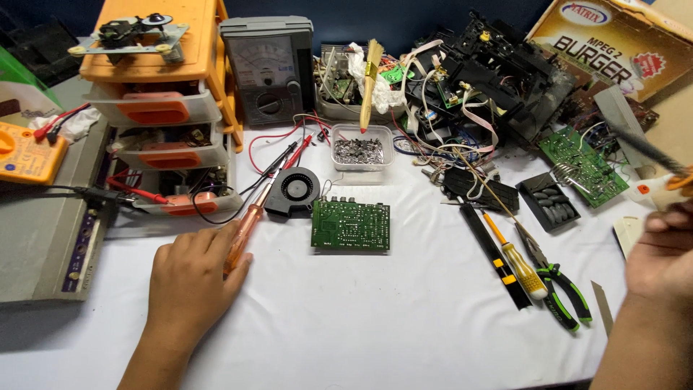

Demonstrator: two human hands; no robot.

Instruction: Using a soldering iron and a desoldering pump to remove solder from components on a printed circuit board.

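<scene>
Orange screwdriver (247, 230) under left hand (191, 278), seemingly

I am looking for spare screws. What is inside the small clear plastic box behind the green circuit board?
The clear plastic box holds a heap of small shiny metal parts; their kind is unclear, and the bottom is covered.

White-covered table (375, 318) carries green circuit board (351, 225), pliers (559, 282), black fan (292, 191).

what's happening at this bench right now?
A person sits at a cluttered electronics bench. Their left hand rests on an orange-handled screwdriver lying on the white cloth. The right hand is raised at the frame edge, holding something blurred. A green circuit board lies untouched between them, beside a black blower fan.
</scene>
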